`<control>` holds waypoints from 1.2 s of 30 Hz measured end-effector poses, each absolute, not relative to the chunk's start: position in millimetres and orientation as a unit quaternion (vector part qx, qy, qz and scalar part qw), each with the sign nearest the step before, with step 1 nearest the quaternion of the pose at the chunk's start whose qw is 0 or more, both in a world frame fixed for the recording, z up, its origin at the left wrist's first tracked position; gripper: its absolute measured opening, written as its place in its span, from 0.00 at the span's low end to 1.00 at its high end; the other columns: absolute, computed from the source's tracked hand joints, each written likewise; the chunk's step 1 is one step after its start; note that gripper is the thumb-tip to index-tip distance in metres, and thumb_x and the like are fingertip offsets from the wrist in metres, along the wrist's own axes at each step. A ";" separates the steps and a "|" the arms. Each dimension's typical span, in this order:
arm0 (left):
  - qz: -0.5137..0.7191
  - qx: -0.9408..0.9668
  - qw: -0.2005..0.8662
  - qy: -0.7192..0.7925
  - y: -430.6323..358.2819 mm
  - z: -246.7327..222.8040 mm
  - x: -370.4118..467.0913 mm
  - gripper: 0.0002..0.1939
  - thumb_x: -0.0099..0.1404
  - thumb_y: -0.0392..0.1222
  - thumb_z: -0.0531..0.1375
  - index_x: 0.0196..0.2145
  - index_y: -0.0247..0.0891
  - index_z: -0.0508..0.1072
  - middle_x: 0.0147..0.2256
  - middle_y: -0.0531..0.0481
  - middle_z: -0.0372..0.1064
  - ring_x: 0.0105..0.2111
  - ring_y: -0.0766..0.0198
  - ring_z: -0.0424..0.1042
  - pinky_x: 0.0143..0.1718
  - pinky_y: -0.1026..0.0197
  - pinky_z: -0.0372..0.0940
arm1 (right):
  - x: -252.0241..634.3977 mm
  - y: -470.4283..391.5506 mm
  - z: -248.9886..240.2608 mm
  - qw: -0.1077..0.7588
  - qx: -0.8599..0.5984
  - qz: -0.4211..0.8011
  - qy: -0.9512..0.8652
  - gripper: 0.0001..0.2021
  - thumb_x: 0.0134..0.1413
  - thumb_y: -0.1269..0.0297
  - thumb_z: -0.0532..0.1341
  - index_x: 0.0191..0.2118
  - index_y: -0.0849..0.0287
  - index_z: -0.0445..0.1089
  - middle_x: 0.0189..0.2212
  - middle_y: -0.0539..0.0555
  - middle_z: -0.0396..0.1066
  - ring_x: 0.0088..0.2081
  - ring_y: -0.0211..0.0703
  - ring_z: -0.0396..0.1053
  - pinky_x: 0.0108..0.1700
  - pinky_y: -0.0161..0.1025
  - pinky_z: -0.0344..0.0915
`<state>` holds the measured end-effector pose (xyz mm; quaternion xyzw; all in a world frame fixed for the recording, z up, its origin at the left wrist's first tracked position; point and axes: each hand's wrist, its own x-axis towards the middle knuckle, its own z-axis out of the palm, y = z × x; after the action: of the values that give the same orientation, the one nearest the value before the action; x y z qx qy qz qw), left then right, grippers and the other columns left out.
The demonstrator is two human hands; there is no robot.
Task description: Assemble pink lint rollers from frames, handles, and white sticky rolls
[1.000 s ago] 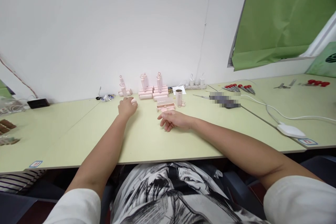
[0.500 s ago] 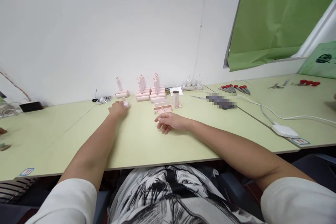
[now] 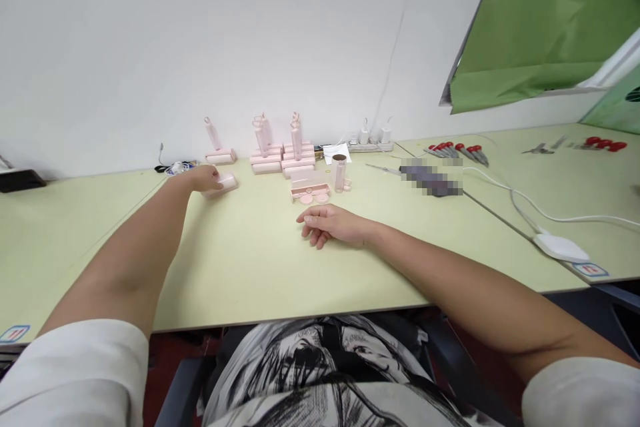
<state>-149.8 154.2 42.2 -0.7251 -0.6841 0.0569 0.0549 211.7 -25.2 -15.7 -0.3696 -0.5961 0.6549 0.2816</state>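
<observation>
At the left of the desk, my left hand (image 3: 204, 178) is closed around one end of a pale pink case (image 3: 227, 182) that lies on the desktop; its fingertips are partly hidden. My right hand (image 3: 334, 223) rests on the desk with loosely bent fingers apart and nothing in them. Just beyond it is an open pink case (image 3: 311, 192) with a clear lid and round flaps at its front. Beside that case stands a clear pink cylinder (image 3: 340, 175) with a dark open top. A small pink ring-shaped part (image 3: 347, 185) lies against its foot.
Along the wall are stacked pink cases (image 3: 267, 163) with upright pink bottles (image 3: 296, 137) on them, and another pink case (image 3: 220, 156). Farther right lie a blurred-out dark object (image 3: 431, 180), red-ended tools (image 3: 457, 150), a white cable and a white adapter (image 3: 563, 247). A power strip (image 3: 370, 145) sits behind.
My left hand has shifted left with the pink case, which now shows lying lengthwise on the desk. My right hand stays nearly in place. The camera view has turned slightly.
</observation>
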 end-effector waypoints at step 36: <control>-0.020 -0.698 0.116 -0.707 228.2 16.4 -169.3 0.21 0.66 0.48 0.50 0.50 0.37 0.71 0.53 0.33 0.64 0.55 0.41 0.61 0.51 0.47 0.58 | 218.4 -30.3 -29.7 0.249 -0.403 0.703 -0.531 0.20 0.55 0.48 0.63 0.46 0.59 0.70 0.37 0.55 0.71 0.30 0.36 0.70 0.32 0.38 0.72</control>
<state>-169.3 228.2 16.4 -0.6976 -0.7068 -0.0197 0.1163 218.4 -30.3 -29.7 -0.4025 -0.5311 0.7026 0.2495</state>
